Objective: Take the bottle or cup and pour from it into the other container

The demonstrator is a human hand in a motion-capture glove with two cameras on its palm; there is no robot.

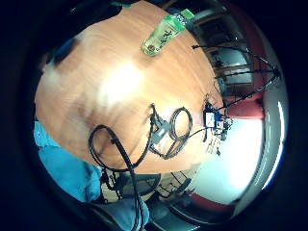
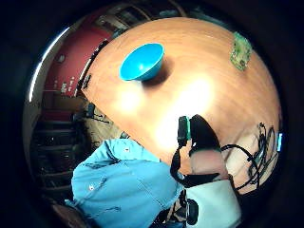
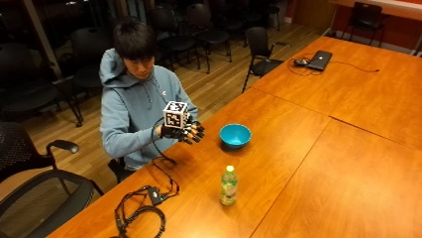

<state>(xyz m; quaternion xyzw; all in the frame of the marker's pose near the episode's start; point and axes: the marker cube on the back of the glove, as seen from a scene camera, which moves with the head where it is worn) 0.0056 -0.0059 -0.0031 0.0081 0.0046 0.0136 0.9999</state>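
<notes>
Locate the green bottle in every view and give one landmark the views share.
Outside view: green bottle upright on the table, apart from the blue bowl.
Little finger side palm view: bottle near the table's far edge.
Thumb side palm view: bottle beyond the bowl.
Shared landmark: wooden table.

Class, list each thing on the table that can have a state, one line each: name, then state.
bottle: upright on the table, green cap on, untouched.
bowl: upright, open side up, nothing visible inside.
gloved right hand: raised above the table edge, fingers relaxed, holding nothing.
laptop: on the far table, lid closed.
</notes>
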